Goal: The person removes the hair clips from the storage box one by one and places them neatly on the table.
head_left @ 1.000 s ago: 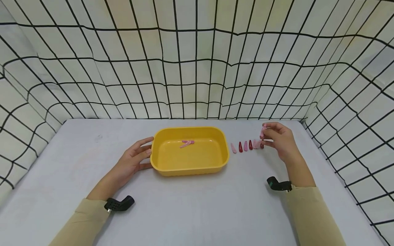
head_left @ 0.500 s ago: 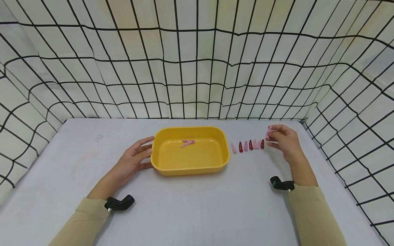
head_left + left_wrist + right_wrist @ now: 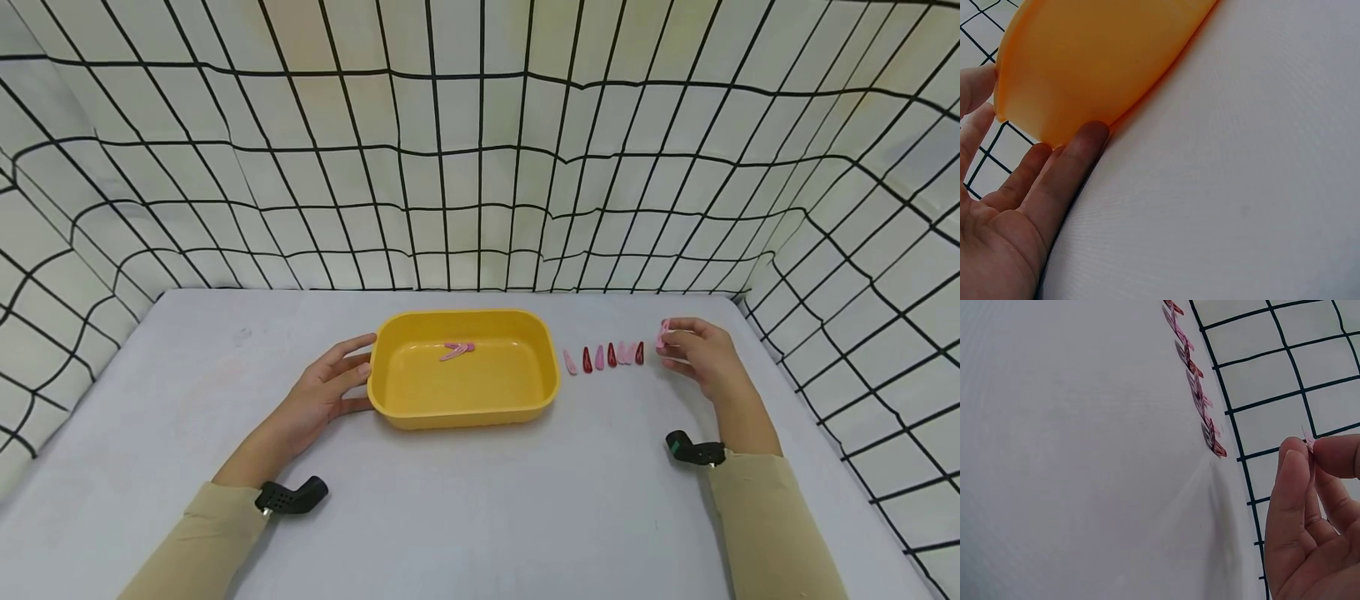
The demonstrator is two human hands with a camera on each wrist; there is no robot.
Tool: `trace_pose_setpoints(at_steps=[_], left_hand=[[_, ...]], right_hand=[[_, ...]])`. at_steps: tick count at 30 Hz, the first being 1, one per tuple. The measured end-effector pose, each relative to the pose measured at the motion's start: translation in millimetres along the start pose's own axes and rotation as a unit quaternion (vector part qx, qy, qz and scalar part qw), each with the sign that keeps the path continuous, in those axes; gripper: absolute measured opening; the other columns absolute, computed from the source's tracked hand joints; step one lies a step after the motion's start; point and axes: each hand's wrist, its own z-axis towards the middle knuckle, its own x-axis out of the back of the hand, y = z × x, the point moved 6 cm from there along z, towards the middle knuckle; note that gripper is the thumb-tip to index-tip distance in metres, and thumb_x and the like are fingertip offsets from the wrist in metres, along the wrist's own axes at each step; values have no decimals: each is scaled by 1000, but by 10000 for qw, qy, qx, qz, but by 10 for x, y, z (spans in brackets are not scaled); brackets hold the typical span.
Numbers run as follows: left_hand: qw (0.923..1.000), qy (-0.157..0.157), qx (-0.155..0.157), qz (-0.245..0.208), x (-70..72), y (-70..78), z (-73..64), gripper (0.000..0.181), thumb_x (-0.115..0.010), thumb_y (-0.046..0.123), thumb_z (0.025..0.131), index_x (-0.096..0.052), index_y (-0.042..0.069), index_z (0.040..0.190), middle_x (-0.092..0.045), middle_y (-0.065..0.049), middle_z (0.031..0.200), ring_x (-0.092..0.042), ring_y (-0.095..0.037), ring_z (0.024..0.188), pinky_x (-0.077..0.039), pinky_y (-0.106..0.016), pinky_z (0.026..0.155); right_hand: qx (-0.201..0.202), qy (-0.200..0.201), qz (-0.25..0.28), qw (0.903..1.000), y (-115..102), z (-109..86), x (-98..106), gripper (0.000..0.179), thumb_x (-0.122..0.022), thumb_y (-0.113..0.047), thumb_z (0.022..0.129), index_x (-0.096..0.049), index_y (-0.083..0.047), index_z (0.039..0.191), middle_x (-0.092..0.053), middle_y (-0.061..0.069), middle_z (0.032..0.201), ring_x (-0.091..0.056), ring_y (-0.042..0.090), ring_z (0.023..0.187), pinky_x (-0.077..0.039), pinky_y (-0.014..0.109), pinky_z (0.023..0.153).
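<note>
My right hand (image 3: pixel 707 357) pinches a pink snap hair clip (image 3: pixel 663 334) between thumb and fingertips, just above the table. Only a sliver of that clip shows in the right wrist view. To its left, a row of several hair clips, pink and dark red, lies on the table, ending in a dark red clip (image 3: pixel 640 352). My left hand (image 3: pixel 324 393) rests against the left end of a yellow tray (image 3: pixel 465 418), its fingers extended along the wall. Inside the tray are pink hair clips (image 3: pixel 457 350), crossed or touching; their exact number is hard to tell.
A white cloth-like surface covers the table (image 3: pixel 480 508). Black wire grid panels (image 3: pixel 480 179) stand along the back and both sides, the right one fairly near my right hand. Each wrist wears a black camera mount (image 3: pixel 696 451).
My right hand has moved right and a little toward me with the pink hair clip, uncovering the dark red clip at the row's end. The left hand and tray have stayed put.
</note>
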Motion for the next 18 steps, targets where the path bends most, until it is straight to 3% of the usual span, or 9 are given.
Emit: trace_pose_setpoints(at_steps=[9, 18], left_hand=[[10000, 51, 74, -10, 11, -24, 1, 58, -57, 36, 102, -34, 25, 154, -37, -17, 154, -63, -14, 114, -58, -34, 90], [10000, 53, 27, -12, 12, -24, 2, 58, -57, 36, 102, -34, 25, 154, -38, -15, 154, -63, -15, 114, -58, -36, 90]], right_hand=[[-102, -59, -113, 9999, 84, 32, 77, 30, -61, -19, 100, -53, -12, 128, -68, -12, 85, -67, 3, 80, -59, 21, 73], [-200, -427, -405, 9981, 170, 76, 101, 49, -63, -14, 98, -44, 0, 141, -69, -8, 82, -66, 4, 73, -59, 22, 66]])
